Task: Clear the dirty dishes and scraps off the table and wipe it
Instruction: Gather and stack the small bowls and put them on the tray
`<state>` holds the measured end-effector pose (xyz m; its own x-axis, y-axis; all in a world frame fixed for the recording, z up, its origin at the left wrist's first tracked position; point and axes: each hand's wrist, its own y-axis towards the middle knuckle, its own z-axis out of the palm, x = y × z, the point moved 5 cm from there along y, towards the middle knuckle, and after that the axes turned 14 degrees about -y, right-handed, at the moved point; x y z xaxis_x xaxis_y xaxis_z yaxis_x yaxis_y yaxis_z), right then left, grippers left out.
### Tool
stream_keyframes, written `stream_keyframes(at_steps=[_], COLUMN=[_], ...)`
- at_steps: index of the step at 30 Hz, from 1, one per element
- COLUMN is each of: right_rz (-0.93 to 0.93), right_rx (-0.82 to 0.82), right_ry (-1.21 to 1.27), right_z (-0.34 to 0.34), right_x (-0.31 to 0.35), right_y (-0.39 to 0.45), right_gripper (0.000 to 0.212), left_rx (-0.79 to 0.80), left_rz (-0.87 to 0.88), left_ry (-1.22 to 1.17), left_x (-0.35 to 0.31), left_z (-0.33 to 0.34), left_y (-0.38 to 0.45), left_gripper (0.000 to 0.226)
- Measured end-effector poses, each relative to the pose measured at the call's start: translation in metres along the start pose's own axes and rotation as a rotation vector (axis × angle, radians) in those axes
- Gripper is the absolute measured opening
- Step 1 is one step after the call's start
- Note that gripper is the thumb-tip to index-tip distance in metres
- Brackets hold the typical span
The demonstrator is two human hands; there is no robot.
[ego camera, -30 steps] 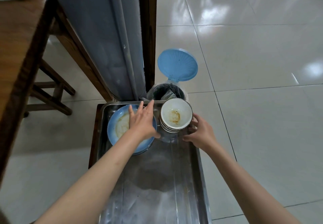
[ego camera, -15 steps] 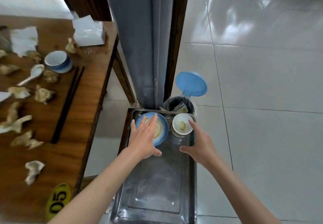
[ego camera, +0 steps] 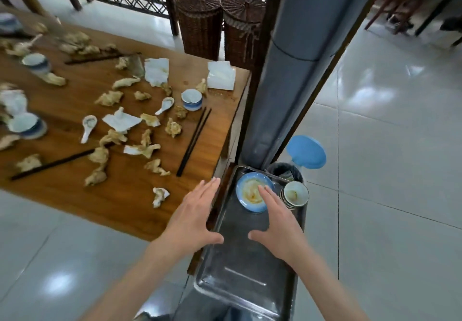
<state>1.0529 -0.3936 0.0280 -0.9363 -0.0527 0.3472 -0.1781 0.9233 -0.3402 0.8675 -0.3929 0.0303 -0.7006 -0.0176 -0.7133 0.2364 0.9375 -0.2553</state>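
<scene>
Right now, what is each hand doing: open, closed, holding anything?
Left hand: open, fingers straight, holding nothing, above the table edge.
Right hand: open, fingers spread, holding nothing, over the metal tray.

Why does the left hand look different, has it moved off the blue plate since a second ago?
Yes. The left hand has pulled off the blue plate, back past the steel tray edge toward the table.

Both hands [ego camera: 197,217] [ego camera: 280,228] flat (empty) over tray [ego camera: 240,280].

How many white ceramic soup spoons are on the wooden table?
2 clear: one white ceramic soup spoon mid-table beside a napkin, another left of the small blue-and-white cup. The blurred far-left edge may hide more.
</scene>
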Motion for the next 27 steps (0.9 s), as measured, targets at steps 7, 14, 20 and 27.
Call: stream_keyframes(at_steps=[7, 14, 20, 27], right_rz=[-0.061, -0.053, -0.073, -0.098], right_rx=[-0.033, -0.022, -0.026, -0.021], right_ry=[0.011, 0.012, -0.01, -0.034], right_z=[0.022, 0.063, 0.079, 0.083], right_x=[0.125, 0.237, 0.297, 0.352], right_y=[-0.014, -0.008, 0.012, 0.07], right_gripper=[0.106, 0.103, 0.101, 0.099], left_rx=[-0.075, -0.106, -0.15, -0.246], left_rz=[-0.022, -0.092, -0.098, -0.149], left_ry=[-0.072, -0.104, -0.127, -0.125], left_x=[0.062, 0.145, 0.188, 0.242], left_z=[-0.091, -0.163, -0.216, -0.278], left_y=[-0.077, -0.134, -0.145, -0.129], left_gripper=[0.12, 0.116, 0.114, 0.109])
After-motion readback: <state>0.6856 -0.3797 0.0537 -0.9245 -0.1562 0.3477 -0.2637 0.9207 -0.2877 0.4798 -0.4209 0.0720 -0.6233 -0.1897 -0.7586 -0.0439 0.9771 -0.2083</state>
